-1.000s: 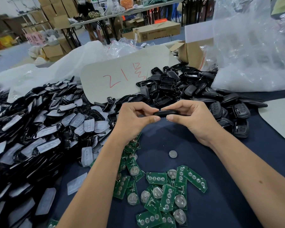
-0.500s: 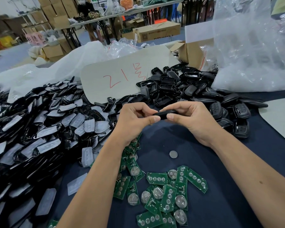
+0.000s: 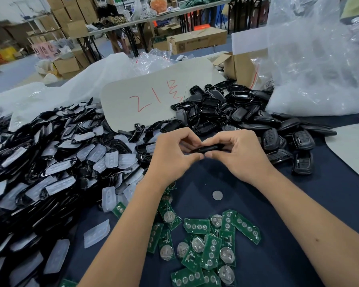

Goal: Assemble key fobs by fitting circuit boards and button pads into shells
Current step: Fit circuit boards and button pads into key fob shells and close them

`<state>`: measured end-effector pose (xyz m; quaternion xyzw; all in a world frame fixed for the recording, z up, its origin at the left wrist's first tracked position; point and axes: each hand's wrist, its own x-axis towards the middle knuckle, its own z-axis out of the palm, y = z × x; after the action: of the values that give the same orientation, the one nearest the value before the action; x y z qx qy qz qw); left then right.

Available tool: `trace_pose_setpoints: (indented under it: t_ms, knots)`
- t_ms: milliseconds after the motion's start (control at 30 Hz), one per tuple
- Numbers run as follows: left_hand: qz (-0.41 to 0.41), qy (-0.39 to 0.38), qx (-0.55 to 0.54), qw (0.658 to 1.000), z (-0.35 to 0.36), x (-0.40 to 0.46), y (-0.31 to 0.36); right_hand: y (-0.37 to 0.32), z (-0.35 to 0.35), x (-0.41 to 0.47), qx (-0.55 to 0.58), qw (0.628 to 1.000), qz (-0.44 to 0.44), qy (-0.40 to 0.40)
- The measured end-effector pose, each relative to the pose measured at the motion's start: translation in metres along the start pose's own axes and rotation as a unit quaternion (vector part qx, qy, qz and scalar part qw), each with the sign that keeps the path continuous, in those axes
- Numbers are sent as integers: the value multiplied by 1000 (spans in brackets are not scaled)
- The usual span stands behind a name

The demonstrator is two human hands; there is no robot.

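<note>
Warehouse workroom; dark blue cloth-covered worktable (image 3: 282,255), stacked cardboard cartons behind.

Far left: heap of glossy black plastic shell halves fitted with translucent white rubber button pads (image 3: 50,154).

Left of centre: left hand (image 3: 172,154), fingers curled, pinching one end of a slim black key-fob shell (image 3: 207,149).

Centre: the shell was held edge-on above the cloth, between both hands, thumbs meeting beneath it. Whether its halves had fully seated could not be told.

Right of centre: right hand (image 3: 236,154), clasped round the opposite end.

Front: scatter of green circuit boards with silver coin cells (image 3: 205,245); one loose silver coin cell (image 3: 217,195).

Right: pile of closed black fobs (image 3: 288,141); clear plastic bag (image 3: 319,59).

Handling note: squeeze evenly along the seam, working end to end, and check the edge for gaps before setting down.
</note>
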<state>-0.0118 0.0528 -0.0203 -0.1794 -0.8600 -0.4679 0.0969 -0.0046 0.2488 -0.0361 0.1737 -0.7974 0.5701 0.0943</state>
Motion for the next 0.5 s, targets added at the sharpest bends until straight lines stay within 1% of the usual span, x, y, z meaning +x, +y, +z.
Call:
trace_pose_setpoints:
  t_ms: [67, 200, 400, 500]
  knots:
    - [14, 2, 24, 1000, 2, -1, 3, -1, 1, -1, -40, 999, -9, 7]
    - [13, 6, 39, 999, 5, -2, 5, -4, -2, -1, -46, 999, -12, -1]
    - [11, -5, 38, 999, 5, -1, 5, -7, -5, 1, -67, 996, -49, -18]
    - [24, -19, 62, 998, 10, -1, 6, -6, -4, 2, -106, 991, -77, -22]
